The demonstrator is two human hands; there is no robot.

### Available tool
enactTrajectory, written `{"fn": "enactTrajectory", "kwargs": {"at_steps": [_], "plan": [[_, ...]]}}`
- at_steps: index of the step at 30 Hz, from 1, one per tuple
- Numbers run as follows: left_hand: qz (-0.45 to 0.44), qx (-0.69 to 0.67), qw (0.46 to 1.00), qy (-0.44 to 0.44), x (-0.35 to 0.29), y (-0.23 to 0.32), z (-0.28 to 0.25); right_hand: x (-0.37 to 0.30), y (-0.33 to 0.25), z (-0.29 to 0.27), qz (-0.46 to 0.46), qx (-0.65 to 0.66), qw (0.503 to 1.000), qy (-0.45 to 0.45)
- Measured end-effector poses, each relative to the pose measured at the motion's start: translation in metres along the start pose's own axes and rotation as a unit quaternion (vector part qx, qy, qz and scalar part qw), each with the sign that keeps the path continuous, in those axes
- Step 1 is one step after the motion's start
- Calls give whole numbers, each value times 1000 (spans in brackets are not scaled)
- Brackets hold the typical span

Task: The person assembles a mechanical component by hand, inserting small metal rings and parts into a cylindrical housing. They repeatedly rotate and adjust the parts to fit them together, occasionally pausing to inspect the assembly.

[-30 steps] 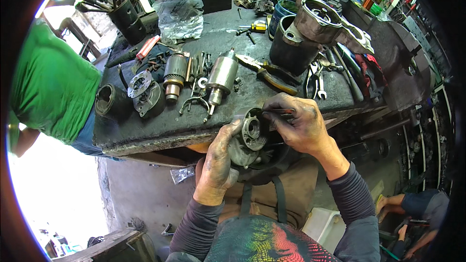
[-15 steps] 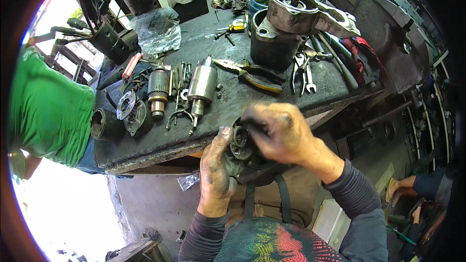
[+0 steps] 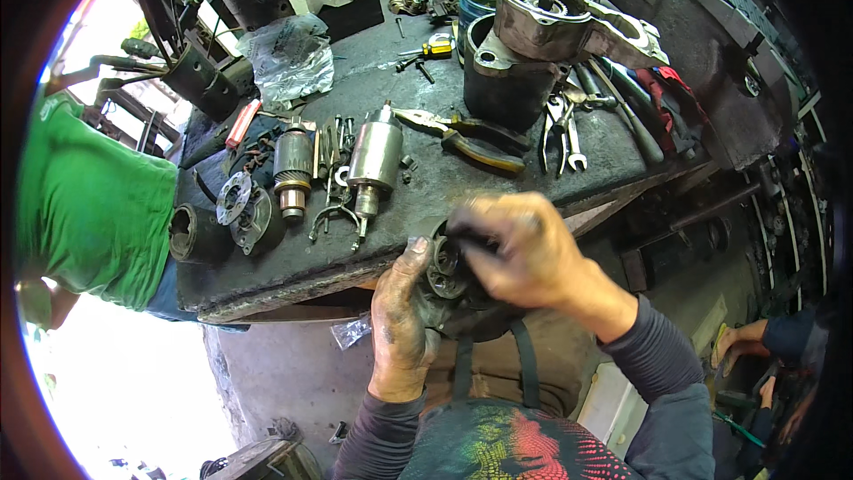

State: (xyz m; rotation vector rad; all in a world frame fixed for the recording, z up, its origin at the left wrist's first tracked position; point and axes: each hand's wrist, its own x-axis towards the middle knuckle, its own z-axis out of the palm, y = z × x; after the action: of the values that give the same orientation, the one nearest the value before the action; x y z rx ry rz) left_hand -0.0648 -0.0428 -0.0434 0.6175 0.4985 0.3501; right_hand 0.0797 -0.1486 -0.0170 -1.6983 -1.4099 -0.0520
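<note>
Just off the bench's front edge, my left hand [image 3: 404, 320] grips a dark, greasy metal housing [image 3: 446, 277] with round openings, its thumb along the side. My right hand [image 3: 515, 249] is closed over the housing's upper right and blurred by motion. Its fingers pinch something dark that I cannot make out. On the bench beyond lie a silver solenoid cylinder [image 3: 376, 156] with a rod end, a small metal fork [image 3: 336, 220], a motor armature [image 3: 292, 169] with a copper band, and a round end plate [image 3: 253, 218].
Pliers [image 3: 480, 147] and wrenches [image 3: 573, 138] lie on the dark bench [image 3: 426, 80]. A cast metal housing [image 3: 542, 13] sits on a black bucket [image 3: 502, 89]. A yellow screwdriver [image 3: 437, 46] lies farther back. A person in a green shirt [image 3: 98, 204] stands at the left.
My right hand stays at the housing, still blurred, with its fingers slightly shifted. The whole view has moved a little; the bench things lie as before.
</note>
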Motion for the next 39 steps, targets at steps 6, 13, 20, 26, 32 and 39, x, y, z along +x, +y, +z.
{"fn": "enactTrajectory", "kwargs": {"at_steps": [6,13,20,26,32,39], "plan": [[1,0,1000,3,1,1,1,1,0,6,-45,-13,998,32],[10,-3,1000,7,0,-1,1,5,-5,4,-34,-41,998,15],[6,-19,1000,-8,1,-2,-1,4,-2,4,15,0,1000,0],[11,6,1000,10,3,-6,-3,1,6,-1,84,49,995,10],[0,19,1000,2,0,0,-3,-9,2,-12,175,106,977,55],[20,-28,999,8,0,-4,0,-5,-1,3,41,3,998,48]]}}
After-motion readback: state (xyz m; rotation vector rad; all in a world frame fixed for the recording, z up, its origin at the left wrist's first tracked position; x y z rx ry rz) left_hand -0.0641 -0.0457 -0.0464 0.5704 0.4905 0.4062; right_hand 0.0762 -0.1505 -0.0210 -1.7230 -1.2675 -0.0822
